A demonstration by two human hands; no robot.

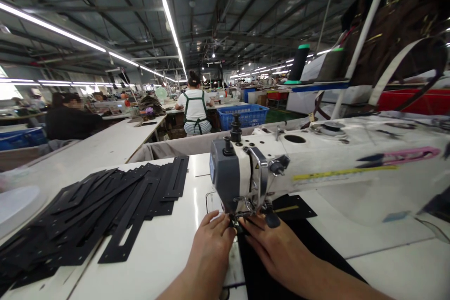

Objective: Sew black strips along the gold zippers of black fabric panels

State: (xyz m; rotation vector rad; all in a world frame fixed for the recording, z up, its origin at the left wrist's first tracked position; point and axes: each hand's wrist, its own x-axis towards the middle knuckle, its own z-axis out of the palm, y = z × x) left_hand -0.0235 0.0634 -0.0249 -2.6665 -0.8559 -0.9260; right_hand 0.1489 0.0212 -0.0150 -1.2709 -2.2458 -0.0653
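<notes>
A white and grey sewing machine (228, 173) stands over the white table, its needle area low at the centre. Just left of the needle area is my left hand (214, 239), its fingers bent and pressed together; what they pinch is too small to make out. On the right side of the needle area, my right hand (269, 239) rests on a black fabric piece (256, 267), fingers together, the tips partly hidden under the machine head. The black piece runs from the needle area toward the front edge and under my right forearm.
Many black slotted strips (130, 211) lie heaped on the table at left. Pink-handled snips (411, 154) and a yellow tape (344, 173) sit on the machine arm. Thread cones (298, 65) stand behind it. A blue basket (242, 115) and a seated person (195, 108) are beyond.
</notes>
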